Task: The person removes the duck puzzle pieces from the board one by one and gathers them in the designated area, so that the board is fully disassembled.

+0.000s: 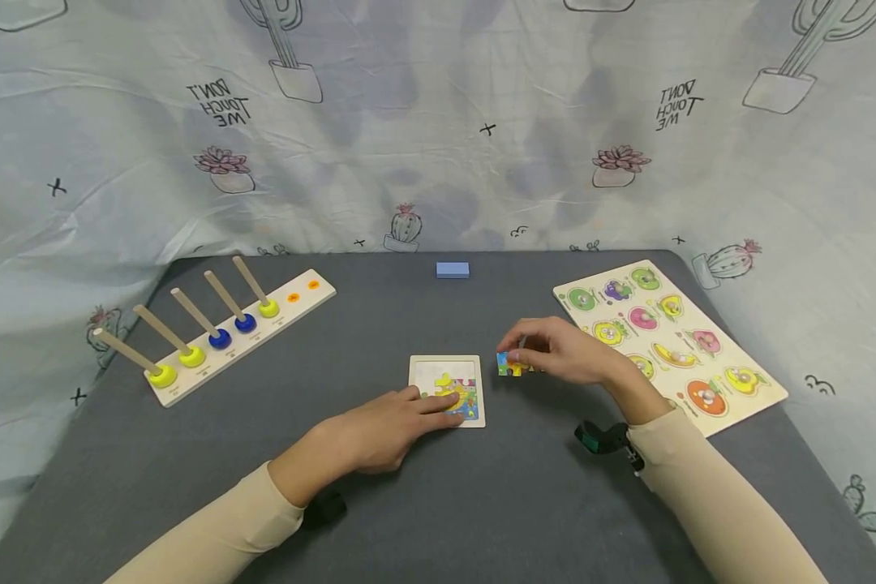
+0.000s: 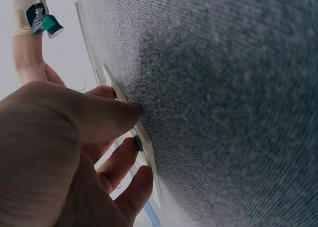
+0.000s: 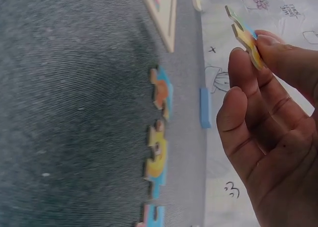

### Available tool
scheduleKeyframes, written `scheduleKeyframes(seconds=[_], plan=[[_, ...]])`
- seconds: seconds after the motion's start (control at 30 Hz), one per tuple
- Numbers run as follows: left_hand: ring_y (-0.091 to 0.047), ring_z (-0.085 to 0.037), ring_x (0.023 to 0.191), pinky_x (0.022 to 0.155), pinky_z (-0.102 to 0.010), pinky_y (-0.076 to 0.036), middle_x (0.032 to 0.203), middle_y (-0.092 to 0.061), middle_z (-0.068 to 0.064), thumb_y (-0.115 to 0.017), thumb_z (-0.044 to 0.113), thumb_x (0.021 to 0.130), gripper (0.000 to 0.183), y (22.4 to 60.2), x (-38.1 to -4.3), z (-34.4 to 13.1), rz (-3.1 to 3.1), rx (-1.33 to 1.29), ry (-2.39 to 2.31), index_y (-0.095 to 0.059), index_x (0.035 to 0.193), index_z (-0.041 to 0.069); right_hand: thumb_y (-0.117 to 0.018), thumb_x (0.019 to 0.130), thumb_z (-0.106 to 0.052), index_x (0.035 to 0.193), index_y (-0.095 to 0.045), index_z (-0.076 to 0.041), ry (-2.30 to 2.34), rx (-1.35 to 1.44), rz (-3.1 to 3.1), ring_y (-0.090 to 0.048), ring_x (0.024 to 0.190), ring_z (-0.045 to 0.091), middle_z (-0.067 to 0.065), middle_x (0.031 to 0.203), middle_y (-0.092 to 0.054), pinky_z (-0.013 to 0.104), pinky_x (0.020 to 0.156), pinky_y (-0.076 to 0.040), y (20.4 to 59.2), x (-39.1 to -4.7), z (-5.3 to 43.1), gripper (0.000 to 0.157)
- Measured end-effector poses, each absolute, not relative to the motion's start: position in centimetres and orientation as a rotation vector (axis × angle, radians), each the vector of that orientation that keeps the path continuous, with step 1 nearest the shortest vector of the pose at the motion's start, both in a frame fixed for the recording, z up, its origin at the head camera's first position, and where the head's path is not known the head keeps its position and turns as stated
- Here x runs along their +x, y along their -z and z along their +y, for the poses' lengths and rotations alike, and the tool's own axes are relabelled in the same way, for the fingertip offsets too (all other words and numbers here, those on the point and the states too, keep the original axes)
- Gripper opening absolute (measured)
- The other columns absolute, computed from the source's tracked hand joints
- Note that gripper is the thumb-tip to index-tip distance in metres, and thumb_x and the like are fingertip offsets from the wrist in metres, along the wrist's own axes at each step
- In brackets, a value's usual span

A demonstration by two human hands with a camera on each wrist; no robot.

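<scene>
In the head view, a small square jigsaw tray (image 1: 481, 397) with a pale frame lies mid-table, partly filled with colourful pieces. My left hand (image 1: 387, 426) rests on its near left part, fingers extended over the pieces. The left wrist view has the thumb (image 2: 112, 115) at the tray's edge (image 2: 153, 162). Right of the tray, my right hand (image 1: 569, 350) pinches a yellow, green and blue jigsaw piece (image 3: 244, 38) between thumb and fingers, raised above the table. Several loose pieces, one with an orange patch (image 3: 160, 92) and one yellow (image 3: 157, 155), lie in a row below it.
A peg board (image 1: 241, 345) with upright sticks and yellow and blue rings stands at the left. On the right, a fruit knob puzzle board (image 1: 682, 312) lies partly under my right forearm. A blue block (image 1: 453, 271) sits near the table's far edge, before a patterned curtain.
</scene>
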State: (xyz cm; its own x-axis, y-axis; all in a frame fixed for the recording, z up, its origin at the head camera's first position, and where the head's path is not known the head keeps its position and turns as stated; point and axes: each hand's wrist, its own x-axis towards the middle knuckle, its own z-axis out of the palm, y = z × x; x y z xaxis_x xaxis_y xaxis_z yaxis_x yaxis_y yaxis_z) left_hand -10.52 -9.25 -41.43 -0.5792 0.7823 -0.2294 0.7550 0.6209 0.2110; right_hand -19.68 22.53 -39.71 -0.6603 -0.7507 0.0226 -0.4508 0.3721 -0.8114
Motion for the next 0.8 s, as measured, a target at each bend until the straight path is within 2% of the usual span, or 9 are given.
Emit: scheduleKeyframes(seconds=[0.27,0.5,0.8], plan=[[-0.051,-0.022,0.115,0.1,-0.039,-0.047,0.164,-0.039,0.006,-0.059,0.004,0.098,0.065,41.1,-10.5,-9.7,2.556,1.264,-0.119,-0.046,0.156,0.031,-0.064,0.103,-0.011,0.116,-0.072,-0.01,1.215,-1.025,2.255,-0.063,0.081,0.031,0.003,0.107,-0.071,0.028,0.072,-0.052,41.2,-19.3,22.4,0.016],[-0.051,-0.022,0.115,0.101,-0.039,-0.047,0.163,-0.039,0.007,-0.058,0.005,0.099,0.064,41.4,-10.4,-9.5,2.562,1.253,-0.129,-0.046,0.156,0.032,-0.062,0.103,-0.012,0.119,-0.071,-0.008,1.141,-0.996,2.271,-0.064,0.078,0.023,0.002,0.103,-0.071,0.029,0.071,-0.053,42.2,-18.9,23.1,0.019],[-0.051,-0.021,0.112,0.1,-0.038,-0.047,0.163,-0.039,0.007,-0.058,0.006,0.099,0.063,41.3,-10.4,-9.3,2.562,1.256,-0.139,-0.046,0.156,0.032,-0.064,0.103,-0.015,0.118,-0.072,-0.012,1.088,-1.025,2.329,-0.061,0.072,0.009,-0.004,0.101,-0.073,0.027,0.067,-0.05,43.1,-18.7,23.5,0.017]])
